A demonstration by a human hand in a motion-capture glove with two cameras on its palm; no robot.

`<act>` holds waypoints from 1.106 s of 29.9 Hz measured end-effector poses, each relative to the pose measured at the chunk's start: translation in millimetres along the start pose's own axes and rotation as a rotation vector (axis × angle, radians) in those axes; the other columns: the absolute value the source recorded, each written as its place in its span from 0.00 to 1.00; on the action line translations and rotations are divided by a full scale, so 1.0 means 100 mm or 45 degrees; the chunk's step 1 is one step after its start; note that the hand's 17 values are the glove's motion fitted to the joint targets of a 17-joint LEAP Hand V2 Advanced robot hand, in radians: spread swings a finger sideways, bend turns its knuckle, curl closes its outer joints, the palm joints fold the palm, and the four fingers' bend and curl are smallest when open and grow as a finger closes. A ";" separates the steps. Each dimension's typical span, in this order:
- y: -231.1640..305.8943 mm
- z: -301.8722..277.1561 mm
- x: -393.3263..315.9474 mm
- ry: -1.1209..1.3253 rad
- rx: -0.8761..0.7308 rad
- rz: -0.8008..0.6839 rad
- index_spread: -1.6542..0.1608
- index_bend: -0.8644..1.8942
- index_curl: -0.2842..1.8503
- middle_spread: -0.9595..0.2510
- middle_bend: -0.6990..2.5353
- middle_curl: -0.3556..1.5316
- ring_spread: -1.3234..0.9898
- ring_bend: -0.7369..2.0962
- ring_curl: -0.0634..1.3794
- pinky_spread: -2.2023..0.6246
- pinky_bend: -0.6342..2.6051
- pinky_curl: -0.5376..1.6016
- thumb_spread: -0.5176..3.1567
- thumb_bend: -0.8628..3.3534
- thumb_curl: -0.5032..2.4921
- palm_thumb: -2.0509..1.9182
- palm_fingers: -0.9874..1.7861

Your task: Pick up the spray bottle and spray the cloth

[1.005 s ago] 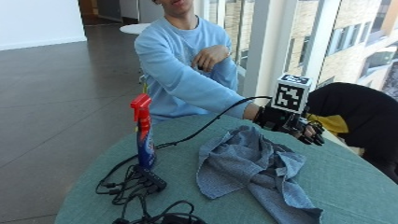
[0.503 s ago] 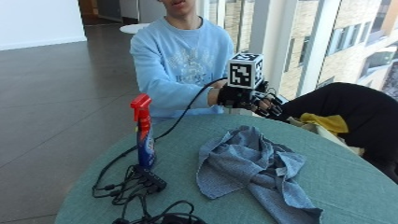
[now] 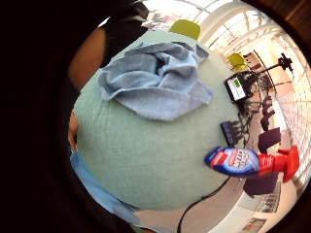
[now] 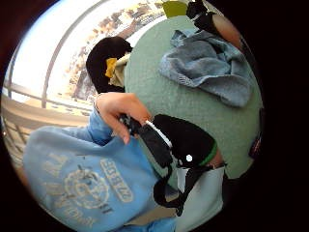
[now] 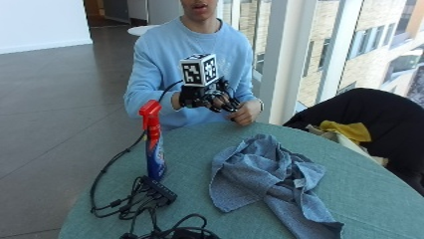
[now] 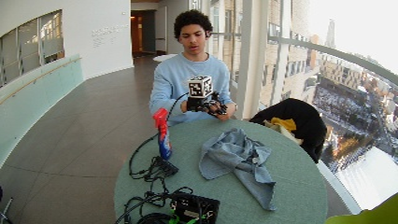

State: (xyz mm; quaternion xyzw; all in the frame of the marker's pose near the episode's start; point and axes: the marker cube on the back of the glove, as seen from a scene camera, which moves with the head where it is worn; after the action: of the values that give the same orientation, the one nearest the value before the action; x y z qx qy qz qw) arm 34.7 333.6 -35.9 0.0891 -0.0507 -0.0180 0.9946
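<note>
Outside view shows a person in a light blue sweatshirt [image 5: 192, 55] seated at the far edge of a round green table [image 5: 371, 199], with the gloved right hand [image 5: 207, 97] raised in front of the chest, above the table's rim and touching nothing on it. Its fingers hang loosely curled and hold nothing. The bare left hand [image 5: 244, 110] sits just beside it, at about 4 o'clock from the glove, fingertips touching the glove's fingers. The spray bottle [image 5: 154, 142] stands upright on the table near the edge, at about 7 o'clock from the gloved hand and well apart from it; it has a red trigger head and a blue body with a red and white label. At the bottle's foot lies a bundle of black cables [image 5: 142, 199]. The cloth [image 5: 265, 179], a crumpled grey-blue rag, lies on the table around 3 to 4 o'clock from the bottle, apart from it and from both hands. A black chair [image 5: 371, 119] with a yellow item [image 5: 344, 130] draped on it stands beyond the table at 2 o'clock from the cloth. From the little finger side palm view, the cloth [image 3: 155, 80] lies spread on the green tabletop and the bottle [image 3: 252, 162] stands at the rim, far from the palm.
</note>
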 end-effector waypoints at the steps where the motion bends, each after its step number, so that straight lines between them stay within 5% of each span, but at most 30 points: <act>1: 0.12 -0.02 0.03 -0.001 0.010 0.016 0.68 0.39 0.29 0.75 0.30 0.37 0.58 0.33 0.21 0.86 0.24 0.37 0.44 0.20 0.25 0.63 0.53; 25: 1.25 0.06 0.87 -0.409 0.517 0.748 0.68 0.38 0.30 0.74 0.29 0.38 0.58 0.33 0.22 0.86 0.25 0.37 0.44 0.20 0.25 0.63 0.52; 29: 1.59 0.11 1.16 -0.499 0.481 0.760 0.68 0.37 0.30 0.74 0.29 0.38 0.58 0.33 0.22 0.86 0.25 0.37 0.44 0.20 0.25 0.63 0.52; 33: 1.55 0.15 1.46 -0.587 0.676 0.993 0.68 0.36 0.29 0.74 0.29 0.38 0.58 0.33 0.23 0.86 0.26 0.38 0.44 0.20 0.25 0.63 0.52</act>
State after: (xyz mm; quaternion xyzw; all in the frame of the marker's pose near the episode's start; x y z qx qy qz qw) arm 182.7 476.8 21.3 0.3064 -0.3006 0.3478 0.8336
